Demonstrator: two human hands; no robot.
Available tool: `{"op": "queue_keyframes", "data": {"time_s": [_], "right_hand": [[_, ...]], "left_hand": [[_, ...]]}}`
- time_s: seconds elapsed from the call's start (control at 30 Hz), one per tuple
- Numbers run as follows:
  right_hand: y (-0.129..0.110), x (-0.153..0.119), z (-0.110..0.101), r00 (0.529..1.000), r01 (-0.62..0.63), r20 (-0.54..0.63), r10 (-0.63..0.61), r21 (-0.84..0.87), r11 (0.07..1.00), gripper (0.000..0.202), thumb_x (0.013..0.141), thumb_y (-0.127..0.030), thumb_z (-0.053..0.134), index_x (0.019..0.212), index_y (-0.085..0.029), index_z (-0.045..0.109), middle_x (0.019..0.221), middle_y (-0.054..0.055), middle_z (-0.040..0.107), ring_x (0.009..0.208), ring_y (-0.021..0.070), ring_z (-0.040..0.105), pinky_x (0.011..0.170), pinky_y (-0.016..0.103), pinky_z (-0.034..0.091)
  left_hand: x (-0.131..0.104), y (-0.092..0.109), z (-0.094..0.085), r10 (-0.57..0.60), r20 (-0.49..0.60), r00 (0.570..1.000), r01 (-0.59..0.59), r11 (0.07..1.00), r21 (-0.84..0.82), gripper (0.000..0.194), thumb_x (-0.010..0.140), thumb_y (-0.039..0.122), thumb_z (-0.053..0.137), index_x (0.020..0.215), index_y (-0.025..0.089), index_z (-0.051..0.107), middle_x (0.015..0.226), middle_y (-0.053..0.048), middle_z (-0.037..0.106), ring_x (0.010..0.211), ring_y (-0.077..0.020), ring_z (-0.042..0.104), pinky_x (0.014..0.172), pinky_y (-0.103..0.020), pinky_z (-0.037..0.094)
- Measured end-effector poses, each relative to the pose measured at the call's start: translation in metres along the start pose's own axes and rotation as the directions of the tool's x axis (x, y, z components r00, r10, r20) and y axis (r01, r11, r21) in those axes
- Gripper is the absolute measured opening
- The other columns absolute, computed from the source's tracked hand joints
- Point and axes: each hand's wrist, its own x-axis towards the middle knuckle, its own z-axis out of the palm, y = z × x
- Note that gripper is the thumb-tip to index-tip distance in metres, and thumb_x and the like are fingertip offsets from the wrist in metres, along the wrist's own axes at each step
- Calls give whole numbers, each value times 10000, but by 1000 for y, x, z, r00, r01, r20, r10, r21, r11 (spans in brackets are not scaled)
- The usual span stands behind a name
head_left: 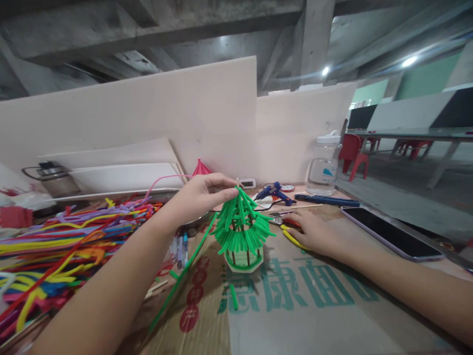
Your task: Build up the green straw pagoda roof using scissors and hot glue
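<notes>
A small pavilion model (pixel 244 239) with two tiers of green pipe-cleaner roof stands upright on an octagonal base in the middle. My left hand (pixel 201 192) pinches the tip of its roof, near a short wooden stick at the peak. To the right, my right hand (pixel 314 229) is closed over pliers (pixel 294 238) with red and yellow handles, their jaws pointing toward the model. A short green pipe-cleaner piece (pixel 234 297) lies before the base. A long green pipe cleaner (pixel 185 270) lies left of it.
Colourful pipe cleaners (pixel 70 246) are heaped on the left. Behind my right hand are a blue glue gun (pixel 275 192), a dark blue cutter (pixel 327 200) and a water bottle (pixel 323 165). A phone (pixel 388 231) lies right, on the cardboard (pixel 295 330) covering the table.
</notes>
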Motion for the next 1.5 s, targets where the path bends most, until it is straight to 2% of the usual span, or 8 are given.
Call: {"op": "queue_keyframes", "data": {"time_s": [0.33,0.57,0.83,0.97,1.1,1.23,1.37,1.5], "right_hand": [[3,0,3,1000,14,-14,-14,-4,1000,354,909,-357,527,1203,-221,670,1193,121,674,1087,277,616,927,413,485],[4,-1,2,1000,11,-27,-12,-15,1000,351,901,-358,545,1201,-229,674,1206,113,674,1092,276,623,935,410,486],[1,-2,-1,1000,14,-15,-15,-52,999,325,905,-349,537,1145,-197,694,1212,126,669,1104,288,617,934,416,495],[5,-1,0,999,50,-13,-51,-49,998,322,908,-353,535,1151,-205,687,1191,114,681,1090,274,621,938,407,495],[9,-2,4,998,49,-31,-50,-45,998,340,910,-368,526,1148,-187,690,1210,132,675,1110,285,618,954,415,492],[9,-3,5,997,56,-42,-58,-33,998,338,912,-368,513,1123,-181,700,1197,142,682,1101,301,619,957,446,492],[8,-3,4,999,42,-34,-42,-15,999,334,895,-382,535,1124,-208,705,1206,126,680,1091,302,625,942,450,498],[8,-2,3,998,58,-9,-58,-12,998,345,887,-380,540,1145,-216,699,1198,117,683,1081,298,630,934,442,498]], "left_hand": [[6,-13,6,112,-44,993,-115,991,-68,322,848,459,673,982,186,777,1044,-61,745,1011,-201,667,861,-272,521],[7,-9,4,-66,-120,991,46,985,-164,355,844,459,636,952,143,755,901,-67,764,834,-182,686,772,-274,519],[2,-5,-13,-89,-318,944,118,990,75,337,872,457,559,771,158,678,696,-17,677,627,-135,589,584,-219,423],[-1,-7,-17,-35,-218,975,87,968,234,429,913,470,430,705,155,633,663,-16,632,643,-143,565,608,-232,398],[-18,-21,-20,-100,-55,993,112,941,318,336,842,452,529,737,164,666,738,-19,689,708,-163,605,659,-247,415],[-48,-40,-22,-281,7,960,258,892,372,312,797,484,604,780,183,685,713,-9,703,647,-165,608,592,-242,391],[-74,-56,-24,-361,14,932,302,801,517,470,884,558,452,727,177,677,659,-41,677,621,-190,602,580,-262,373],[-89,-73,-24,-404,-4,915,339,762,551,460,915,495,408,875,164,724,892,-103,751,814,-245,671,700,-283,437]]}}
